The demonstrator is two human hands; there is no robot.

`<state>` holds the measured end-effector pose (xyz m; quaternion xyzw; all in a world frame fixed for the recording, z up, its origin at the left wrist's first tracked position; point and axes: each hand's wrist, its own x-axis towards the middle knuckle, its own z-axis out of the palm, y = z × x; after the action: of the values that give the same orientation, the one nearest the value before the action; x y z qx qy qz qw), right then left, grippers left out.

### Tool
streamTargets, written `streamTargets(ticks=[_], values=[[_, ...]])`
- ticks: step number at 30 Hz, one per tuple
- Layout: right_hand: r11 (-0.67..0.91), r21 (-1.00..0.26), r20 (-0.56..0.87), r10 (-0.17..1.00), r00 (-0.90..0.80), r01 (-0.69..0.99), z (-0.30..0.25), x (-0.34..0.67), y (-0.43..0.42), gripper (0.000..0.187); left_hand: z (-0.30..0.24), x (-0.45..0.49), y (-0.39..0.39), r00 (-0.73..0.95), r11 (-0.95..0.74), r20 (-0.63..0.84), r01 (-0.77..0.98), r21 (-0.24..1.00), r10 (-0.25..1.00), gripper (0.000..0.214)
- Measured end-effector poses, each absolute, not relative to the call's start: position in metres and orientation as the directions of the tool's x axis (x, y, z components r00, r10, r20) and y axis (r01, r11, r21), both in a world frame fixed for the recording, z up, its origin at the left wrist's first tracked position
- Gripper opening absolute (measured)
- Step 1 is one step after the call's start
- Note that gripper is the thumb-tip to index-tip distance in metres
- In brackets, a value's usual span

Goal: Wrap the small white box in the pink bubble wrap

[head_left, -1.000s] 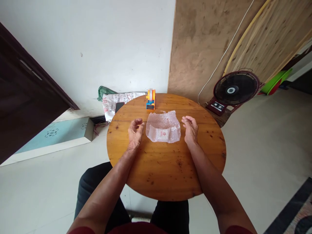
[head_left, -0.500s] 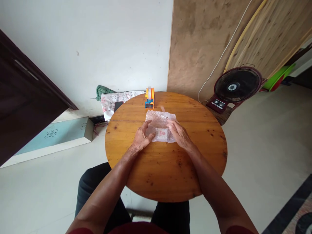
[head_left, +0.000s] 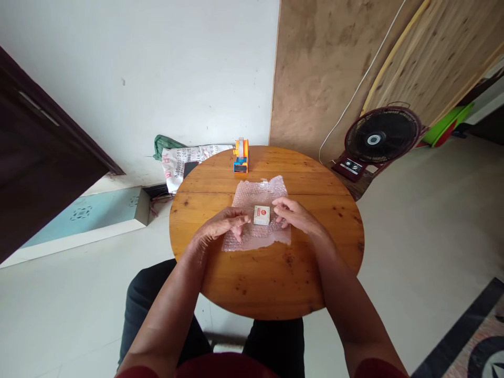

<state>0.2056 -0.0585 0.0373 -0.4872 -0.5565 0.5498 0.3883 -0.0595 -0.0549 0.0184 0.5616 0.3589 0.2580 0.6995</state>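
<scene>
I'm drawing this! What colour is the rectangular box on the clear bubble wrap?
The box is whitish with red printing, seen best in the head view.

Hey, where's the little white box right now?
Near the centre of the head view, the little white box lies on the bubble wrap, between the left hand and the right hand.

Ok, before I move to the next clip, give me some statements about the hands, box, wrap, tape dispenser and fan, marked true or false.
1. The small box lies on the bubble wrap. True.
2. The bubble wrap is folded over the box. False: it lies spread open beneath it.
3. The box is between the left hand and right hand. True.
4. The tape dispenser stands near the table's far edge. True.
5. The fan stands on the table. False: it is beyond the table, to the right.
</scene>
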Motion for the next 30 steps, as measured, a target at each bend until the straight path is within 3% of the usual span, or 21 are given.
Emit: streamTargets(ticks=[3, 8, 10, 12, 14, 17, 20, 23, 27, 30], values=[[0.034, -0.971, -0.018, 0.977, -0.215, 0.238, 0.036, 0.201, -0.059, 0.038, 0.016, -0.056, -0.055, 0.544, 0.182, -0.163, 0.018, 0.983, 0.823, 0.039], [0.277, -0.887, 0.148, 0.928, -0.343, 0.369, 0.030, 0.190, -0.061, 0.062, 0.018, -0.042, -0.059, 0.288, -0.049, 0.090, -0.145, 0.988, 0.953, 0.038], [0.337, -0.838, 0.181, 0.913, -0.365, 0.429, 0.023, 0.186, -0.060, 0.061, 0.011, -0.034, -0.060, 0.283, -0.161, 0.175, -0.072, 0.984, 0.943, 0.049], [0.361, -0.799, 0.188, 0.910, -0.370, 0.481, 0.018, 0.183, -0.060, 0.053, -0.002, -0.025, -0.060, 0.358, -0.250, 0.225, 0.026, 0.968, 0.906, 0.073], [0.355, -0.787, 0.188, 0.917, -0.353, 0.505, 0.018, 0.182, -0.060, 0.046, -0.017, -0.019, -0.058, 0.434, -0.329, 0.258, 0.095, 0.940, 0.863, 0.096], [0.313, -0.811, 0.167, 0.934, -0.316, 0.495, 0.029, 0.190, -0.061, 0.034, -0.029, -0.015, -0.054, 0.492, -0.412, 0.268, 0.211, 0.886, 0.828, 0.110], [0.210, -0.830, 0.125, 0.973, -0.194, 0.517, 0.044, 0.209, -0.061, 0.026, -0.025, -0.017, -0.053, 0.534, -0.498, 0.255, 0.378, 0.780, 0.806, 0.108], [0.089, -0.808, 0.161, 0.984, 0.073, 0.582, 0.051, 0.237, -0.058, 0.027, -0.017, -0.018, -0.054, 0.614, -0.600, 0.241, 0.487, 0.635, 0.752, 0.096], [-0.114, -0.606, 0.212, 0.931, 0.297, 0.788, 0.044, 0.268, -0.052, 0.030, -0.017, -0.017, -0.056, 0.667, -0.658, 0.203, 0.551, 0.514, 0.717, 0.091], [-0.075, -0.553, 0.353, 0.881, 0.315, 0.830, 0.044, 0.271, -0.049, 0.043, -0.021, -0.016, -0.057, 0.672, -0.671, 0.200, 0.569, 0.476, 0.713, 0.093]])
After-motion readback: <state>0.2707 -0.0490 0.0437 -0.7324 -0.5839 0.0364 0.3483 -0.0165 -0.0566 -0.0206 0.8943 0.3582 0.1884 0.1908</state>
